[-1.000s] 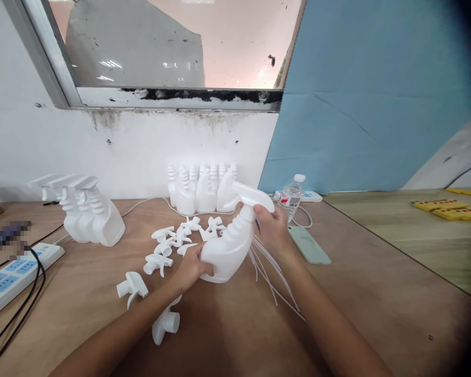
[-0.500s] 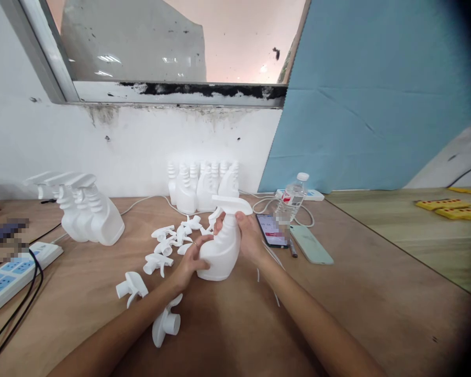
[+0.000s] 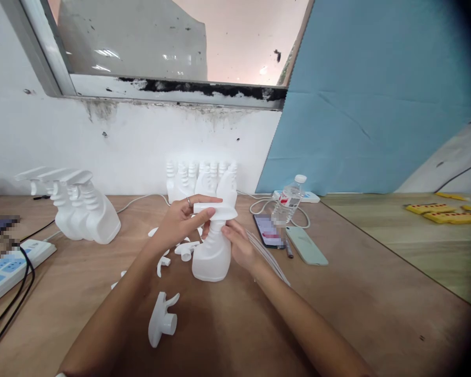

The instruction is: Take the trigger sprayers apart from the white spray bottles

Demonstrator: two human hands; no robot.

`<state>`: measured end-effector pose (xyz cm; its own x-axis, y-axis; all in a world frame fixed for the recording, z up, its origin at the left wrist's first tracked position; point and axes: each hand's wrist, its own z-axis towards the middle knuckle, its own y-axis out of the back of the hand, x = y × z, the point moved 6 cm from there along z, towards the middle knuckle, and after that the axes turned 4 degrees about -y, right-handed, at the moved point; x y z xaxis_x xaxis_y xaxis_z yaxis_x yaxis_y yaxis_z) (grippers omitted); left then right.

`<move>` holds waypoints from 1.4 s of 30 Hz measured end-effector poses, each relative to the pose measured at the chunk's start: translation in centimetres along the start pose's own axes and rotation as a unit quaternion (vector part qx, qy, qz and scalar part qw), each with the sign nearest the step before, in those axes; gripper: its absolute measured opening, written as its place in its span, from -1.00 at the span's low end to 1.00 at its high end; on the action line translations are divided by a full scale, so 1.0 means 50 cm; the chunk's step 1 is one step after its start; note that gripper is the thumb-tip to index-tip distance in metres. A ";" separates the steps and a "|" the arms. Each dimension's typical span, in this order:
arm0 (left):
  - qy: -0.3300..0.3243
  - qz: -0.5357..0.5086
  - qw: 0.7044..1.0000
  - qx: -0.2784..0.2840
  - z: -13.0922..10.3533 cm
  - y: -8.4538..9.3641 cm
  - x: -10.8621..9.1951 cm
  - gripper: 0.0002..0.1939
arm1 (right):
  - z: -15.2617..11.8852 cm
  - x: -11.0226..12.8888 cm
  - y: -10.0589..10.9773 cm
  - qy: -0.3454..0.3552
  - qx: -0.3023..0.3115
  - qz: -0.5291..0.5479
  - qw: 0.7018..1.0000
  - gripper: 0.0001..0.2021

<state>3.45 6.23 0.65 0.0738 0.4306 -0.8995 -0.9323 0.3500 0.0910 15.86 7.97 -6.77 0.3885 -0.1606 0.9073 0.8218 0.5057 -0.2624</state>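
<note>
A white spray bottle (image 3: 212, 260) stands upright on the table in front of me, with a white trigger sprayer head (image 3: 224, 211) on its neck. My left hand (image 3: 182, 219) is closed around the nozzle side of the head, thumb in front and fingers behind. At the ribbed neck, my right hand (image 3: 241, 246) grips the bottle from the right, its fingertips partly hidden. Loose trigger sprayer heads lie to the left, one near me (image 3: 163, 320) and another (image 3: 186, 251) close beside the bottle. My left hand and forearm cover some of them.
Headless white bottles (image 3: 183, 183) stand by the wall. Several bottles with heads (image 3: 88, 209) are grouped at left, behind a power strip (image 3: 19, 267). On the right are a water bottle (image 3: 290, 201), a phone (image 3: 267, 230), a pale green phone (image 3: 306, 246), a pen (image 3: 289, 248) and white tubes (image 3: 269, 256).
My left hand has moved up from the bottle's body to the sprayer head. The head has turned on the neck. My right hand has slid slightly lower, staying at the neck.
</note>
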 end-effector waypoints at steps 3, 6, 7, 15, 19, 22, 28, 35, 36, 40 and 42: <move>-0.010 -0.020 1.000 -0.006 0.001 0.002 0.011 -0.65 | 0.000 0.005 -0.006 -0.012 -0.002 -0.021 1.000 -0.67; -0.008 -0.024 1.000 -0.004 0.002 0.001 0.018 -0.65 | 0.002 0.012 -0.014 -0.030 -0.017 -0.058 0.998 -0.65; -0.009 -0.024 1.000 -0.001 0.003 0.000 0.018 -0.64 | 0.002 0.015 -0.018 -0.028 -0.011 -0.056 0.998 -0.65; -0.009 -0.013 1.000 0.008 0.000 -0.003 0.017 -0.61 | -0.002 0.012 -0.016 -0.031 -0.053 -0.086 0.994 -0.65; -0.011 -0.015 1.000 0.018 0.000 -0.005 0.019 -0.60 | -0.006 0.019 -0.024 0.003 -0.019 -0.050 0.999 -0.65; -0.004 -0.008 1.000 0.006 -0.001 -0.003 0.023 -0.59 | -0.008 0.019 -0.020 -0.002 -0.039 -0.077 0.996 -0.68; -0.004 -0.009 1.000 0.009 -0.003 -0.006 0.026 -0.58 | -0.011 0.026 -0.024 0.022 -0.031 -0.073 0.997 -0.66; -0.008 -0.008 1.000 -0.001 -0.003 -0.007 0.026 -0.60 | -0.014 0.025 -0.021 0.032 -0.035 -0.068 0.997 -0.71; -0.006 -0.011 1.000 -0.002 -0.003 -0.007 0.027 -0.60 | -0.015 0.024 -0.019 0.039 -0.028 -0.047 0.998 -0.72; 0.007 -0.022 1.000 -0.005 -0.005 -0.008 0.030 -0.62 | -0.012 0.023 -0.017 0.041 -0.015 -0.031 0.999 -0.75; 0.005 -0.026 1.000 -0.003 -0.005 -0.009 0.029 -0.63 | -0.010 0.028 -0.023 0.039 -0.008 -0.045 0.998 -0.72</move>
<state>3.89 6.49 -0.82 0.1195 0.4033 -0.9072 -0.9294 0.3669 0.0407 15.66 6.74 -5.39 0.3442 -0.2700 0.8992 0.8605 0.4738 -0.1871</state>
